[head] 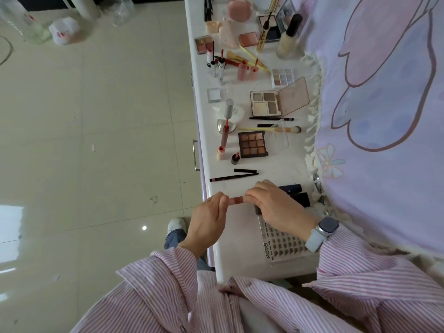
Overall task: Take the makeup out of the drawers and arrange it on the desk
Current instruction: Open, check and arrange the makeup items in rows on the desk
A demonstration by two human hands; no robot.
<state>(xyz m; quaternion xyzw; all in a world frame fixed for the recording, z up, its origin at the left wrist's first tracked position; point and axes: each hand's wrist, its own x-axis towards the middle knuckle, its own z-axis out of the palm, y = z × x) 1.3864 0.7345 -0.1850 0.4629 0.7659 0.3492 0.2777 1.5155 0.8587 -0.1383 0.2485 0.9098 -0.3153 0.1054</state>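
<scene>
Here both hands pinch one small pinkish tube point(236, 200) above the table point(283, 164): left hand point(209, 219) closed on one end, right hand point(274, 205) on the other. Likely uncapping it for display.

A small pink-brown lip tube point(236, 200) lies level at lower centre, pinched at both ends. Palettes, brushes, lip glosses and pencils spread across the white desk point(283, 164) up the frame's centre-right, among them an open nine-pan brown palette point(252, 144).

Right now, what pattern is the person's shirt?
Pink and white stripes on the shirt, seen in the head view.
</scene>
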